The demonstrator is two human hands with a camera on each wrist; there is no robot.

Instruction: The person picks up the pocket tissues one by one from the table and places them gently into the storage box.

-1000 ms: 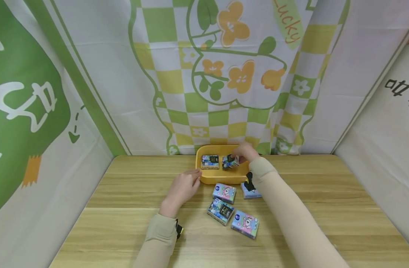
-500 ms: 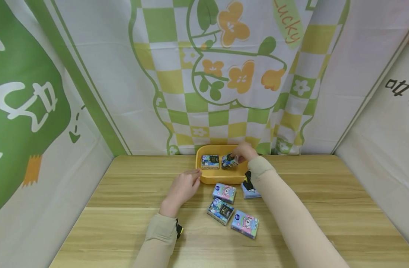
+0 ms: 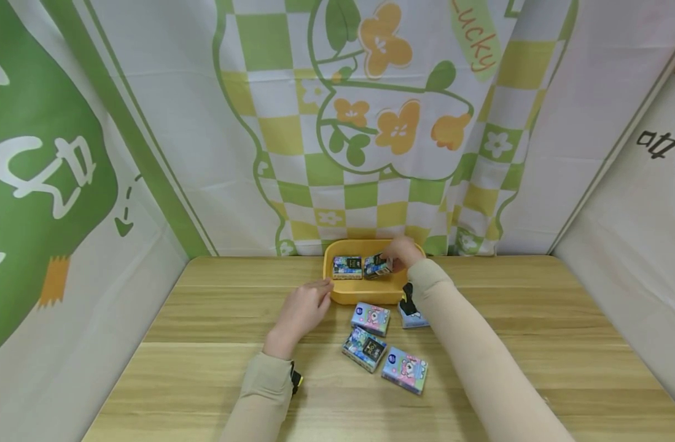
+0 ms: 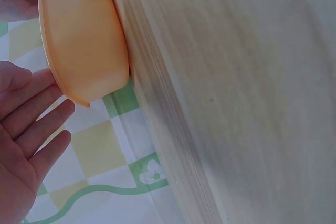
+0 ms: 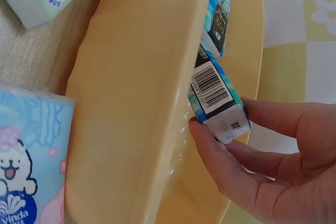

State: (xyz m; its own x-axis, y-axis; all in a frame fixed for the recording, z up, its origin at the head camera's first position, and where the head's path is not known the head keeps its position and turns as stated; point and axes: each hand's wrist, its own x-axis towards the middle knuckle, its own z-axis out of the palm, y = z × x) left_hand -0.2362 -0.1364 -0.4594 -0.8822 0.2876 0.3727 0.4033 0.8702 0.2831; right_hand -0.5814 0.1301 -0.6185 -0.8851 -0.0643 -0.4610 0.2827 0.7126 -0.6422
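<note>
My right hand (image 3: 403, 250) reaches into a yellow plastic bin (image 3: 365, 297) and pinches a dark blue floral tissue pack (image 5: 212, 90) between thumb and fingers. That pack sits tilted, its barcode side and pale end showing in the right wrist view. Left of it in the bin lies a matching tissue pack (image 3: 346, 267), flat. My left hand (image 3: 304, 310) touches the bin's front left corner. In the left wrist view its fingers (image 4: 42, 129) are extended, with fingertips right at the rim.
In front of the bin lie a pink-and-blue tissue pack (image 3: 370, 318), a dark blue one (image 3: 365, 348) and another pink-and-blue one (image 3: 405, 369). My right forearm partly covers a further pack (image 3: 411, 317). A checked curtain (image 3: 359, 196) hangs behind the wooden table (image 3: 215, 344).
My right hand has shifted slightly left with the tissue pack, closing the gap to the pack beside it in the bin. The left hand stays at the bin's corner.
</note>
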